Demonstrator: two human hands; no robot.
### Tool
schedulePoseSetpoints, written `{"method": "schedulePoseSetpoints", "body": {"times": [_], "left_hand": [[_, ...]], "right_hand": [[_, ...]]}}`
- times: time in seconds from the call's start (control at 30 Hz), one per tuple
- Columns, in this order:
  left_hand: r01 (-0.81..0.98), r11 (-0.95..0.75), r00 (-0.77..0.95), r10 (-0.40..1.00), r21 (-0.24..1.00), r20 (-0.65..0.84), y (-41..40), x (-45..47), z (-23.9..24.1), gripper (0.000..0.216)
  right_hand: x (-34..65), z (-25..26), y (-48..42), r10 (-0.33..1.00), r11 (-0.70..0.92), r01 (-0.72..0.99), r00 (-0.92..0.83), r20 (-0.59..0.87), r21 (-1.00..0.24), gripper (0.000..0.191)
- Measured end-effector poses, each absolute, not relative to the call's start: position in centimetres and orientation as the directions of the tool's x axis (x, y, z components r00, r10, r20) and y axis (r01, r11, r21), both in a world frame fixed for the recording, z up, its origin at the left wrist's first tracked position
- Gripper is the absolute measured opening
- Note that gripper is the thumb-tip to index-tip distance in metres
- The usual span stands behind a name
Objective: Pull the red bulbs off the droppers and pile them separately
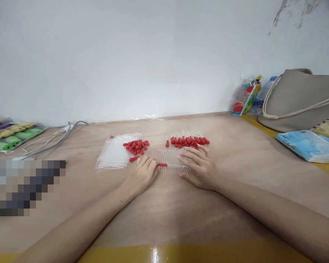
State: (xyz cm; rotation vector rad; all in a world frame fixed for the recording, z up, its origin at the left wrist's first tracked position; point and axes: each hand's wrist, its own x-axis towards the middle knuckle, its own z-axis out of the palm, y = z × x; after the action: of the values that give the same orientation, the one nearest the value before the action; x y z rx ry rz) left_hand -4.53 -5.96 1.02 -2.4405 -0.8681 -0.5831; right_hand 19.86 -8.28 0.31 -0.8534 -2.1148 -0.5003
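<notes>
My left hand [142, 171] rests on the wooden table [164, 212], its fingers pinched on the red bulb end of a clear dropper tube [170, 165]. My right hand [199, 166] lies over the other end of that tube, fingers stretched across a row of bare clear tubes [167, 155]. A heap of loose red rubber bulbs [137, 145] sits just beyond my left hand, with one bulb [133, 159] lying apart. Behind my right hand is a row of finished droppers with red bulbs [188, 140].
Clear zip bags [113, 153] lie left of the bulbs. Grey cables [55, 140] and green and yellow packets [12, 137] are at far left. At right stand a beige bag [301, 98], bottles [246, 96] and a blue tissue pack [308, 144]. Yellow tape [181, 254] edges the table.
</notes>
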Motion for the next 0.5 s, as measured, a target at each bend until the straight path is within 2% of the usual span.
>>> {"method": "schedulePoseSetpoints", "body": {"times": [0.27,0.43,0.5], "left_hand": [[0.595,-0.767,0.715,0.367,-0.241,0.596,-6.5,-3.8,0.7,0.009],[0.601,-0.784,0.67,0.388,-0.156,0.633,-6.7,-3.5,0.6,0.006],[0.607,-0.784,0.657,0.401,-0.131,0.639,-6.7,-3.2,0.8,0.015]], "right_hand": [[18.5,-0.3,-7.8,0.393,0.737,0.674,-0.486,0.781,0.048,0.014],[18.2,-0.4,-7.9,0.431,0.733,0.68,-0.45,0.782,-0.014,0.013],[18.1,-0.3,-8.1,0.436,0.729,0.684,-0.442,0.784,-0.02,0.013]]}}
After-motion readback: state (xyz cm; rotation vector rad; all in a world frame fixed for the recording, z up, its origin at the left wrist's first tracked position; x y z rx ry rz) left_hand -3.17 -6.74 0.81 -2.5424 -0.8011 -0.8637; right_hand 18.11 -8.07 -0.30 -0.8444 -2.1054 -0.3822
